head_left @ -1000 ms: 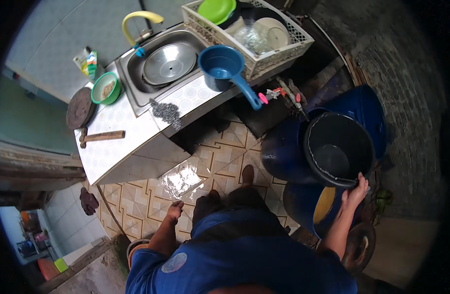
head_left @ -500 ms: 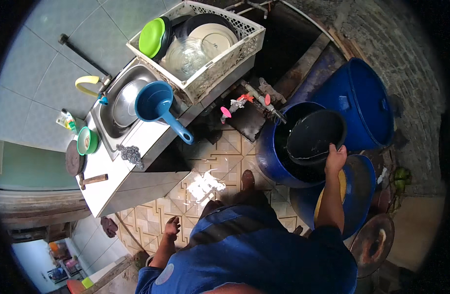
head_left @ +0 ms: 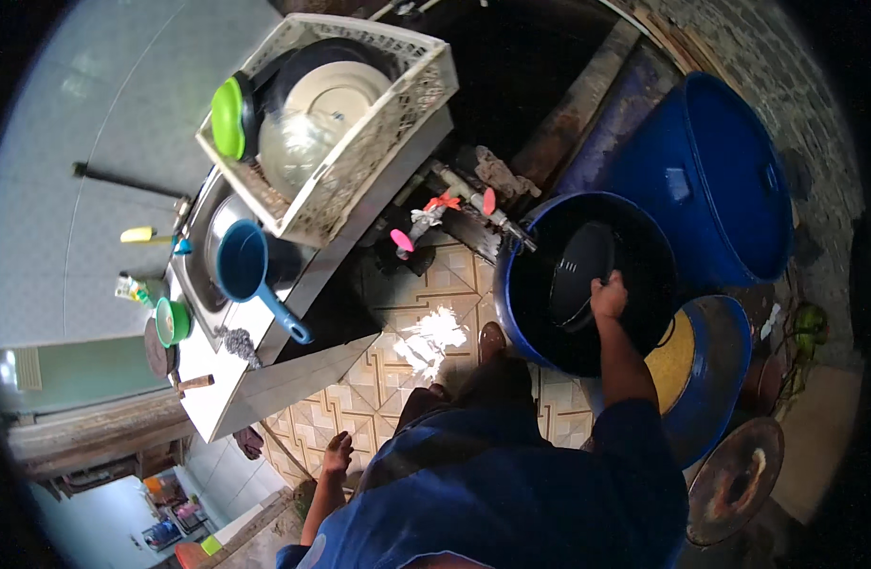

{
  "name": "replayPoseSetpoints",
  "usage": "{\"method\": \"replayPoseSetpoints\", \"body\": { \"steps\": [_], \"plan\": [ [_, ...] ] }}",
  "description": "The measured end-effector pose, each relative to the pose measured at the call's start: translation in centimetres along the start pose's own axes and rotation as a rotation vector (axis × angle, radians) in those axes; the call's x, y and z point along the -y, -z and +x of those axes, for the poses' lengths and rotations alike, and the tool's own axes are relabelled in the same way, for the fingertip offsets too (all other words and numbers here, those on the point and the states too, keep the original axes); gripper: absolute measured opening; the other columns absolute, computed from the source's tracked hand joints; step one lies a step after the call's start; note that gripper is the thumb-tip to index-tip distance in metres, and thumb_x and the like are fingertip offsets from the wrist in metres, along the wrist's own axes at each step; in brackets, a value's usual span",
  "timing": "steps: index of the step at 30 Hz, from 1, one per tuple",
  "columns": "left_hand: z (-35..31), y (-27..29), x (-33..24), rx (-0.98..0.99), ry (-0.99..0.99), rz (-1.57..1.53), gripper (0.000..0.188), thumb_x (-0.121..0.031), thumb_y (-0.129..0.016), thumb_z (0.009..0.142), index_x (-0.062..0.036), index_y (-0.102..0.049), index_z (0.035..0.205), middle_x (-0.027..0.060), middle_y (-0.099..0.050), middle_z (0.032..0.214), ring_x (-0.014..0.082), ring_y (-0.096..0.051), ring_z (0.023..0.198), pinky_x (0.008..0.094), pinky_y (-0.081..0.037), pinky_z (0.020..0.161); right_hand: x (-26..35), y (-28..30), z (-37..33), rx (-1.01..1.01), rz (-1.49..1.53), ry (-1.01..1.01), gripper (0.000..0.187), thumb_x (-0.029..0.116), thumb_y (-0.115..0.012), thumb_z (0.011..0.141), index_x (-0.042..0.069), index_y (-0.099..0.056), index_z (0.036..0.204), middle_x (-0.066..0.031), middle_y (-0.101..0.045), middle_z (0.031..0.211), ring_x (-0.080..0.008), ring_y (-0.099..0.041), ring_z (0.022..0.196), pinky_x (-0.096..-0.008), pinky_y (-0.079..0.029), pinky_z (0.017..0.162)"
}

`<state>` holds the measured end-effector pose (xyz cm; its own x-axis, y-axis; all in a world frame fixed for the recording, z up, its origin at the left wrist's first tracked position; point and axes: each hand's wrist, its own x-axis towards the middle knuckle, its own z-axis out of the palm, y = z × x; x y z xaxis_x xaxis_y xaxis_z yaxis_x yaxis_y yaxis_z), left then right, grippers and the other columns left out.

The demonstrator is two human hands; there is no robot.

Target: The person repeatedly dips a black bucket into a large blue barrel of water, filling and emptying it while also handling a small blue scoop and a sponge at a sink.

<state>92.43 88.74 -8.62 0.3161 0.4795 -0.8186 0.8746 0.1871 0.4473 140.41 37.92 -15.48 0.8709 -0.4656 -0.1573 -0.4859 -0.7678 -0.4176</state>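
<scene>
My right hand is closed on the rim of a black basin. The basin is tipped steeply inside the mouth of a blue barrel, whose dark inside hides how deep it reaches. My left hand hangs low beside my body, fingers loosely apart, holding nothing. Ahead of it is the white counter with a hammer, a grey scouring pad and a green bowl. A blue dipper rests across the sink edge, its handle sticking out over the counter front.
A white crate of plates and bowls stands beyond the sink. Pipes with a pink-handled tap jut out near the barrel. A larger blue barrel leans behind it, and a cut blue drum stands to the right. Sunlight falls on the tiled floor.
My right hand has lowered the black basin into the barrel and tipped it from nearly level to steep. The view has shifted and turned slightly. My left hand stays empty.
</scene>
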Motion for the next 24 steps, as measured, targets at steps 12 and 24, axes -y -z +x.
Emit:
{"method": "replayPoseSetpoints", "body": {
  "steps": [12,24],
  "plan": [
    [-0.6,1.6,-1.5,0.012,-0.062,0.099,0.066,-0.050,-0.059,0.084,-0.0063,-0.045,0.132,0.0066,-0.059,0.098,0.0170,-0.058,0.085,0.0276,-0.042,0.058,-2.2,-8.6,-1.7,0.275,-0.093,0.049,0.038,0.019,-0.062,0.078,0.006,-0.055,0.113,-0.0230,-0.063,0.099,-0.0397,-0.060,0.096,-0.0447,-0.048,0.084],
    [-0.1,-2.6,-10.7,0.066,-0.154,0.190,0.052,-0.038,-0.057,0.090,-0.0029,-0.048,0.127,-0.0031,-0.051,0.080,0.0066,-0.044,0.066,0.0214,-0.036,0.055,-2.4,-6.1,-0.2,0.274,1.331,-0.789,0.026,0.012,-0.070,0.070,0.009,-0.058,0.093,-0.0027,-0.052,0.068,-0.0145,-0.050,0.058,-0.0299,-0.038,0.044]
  ]
}}
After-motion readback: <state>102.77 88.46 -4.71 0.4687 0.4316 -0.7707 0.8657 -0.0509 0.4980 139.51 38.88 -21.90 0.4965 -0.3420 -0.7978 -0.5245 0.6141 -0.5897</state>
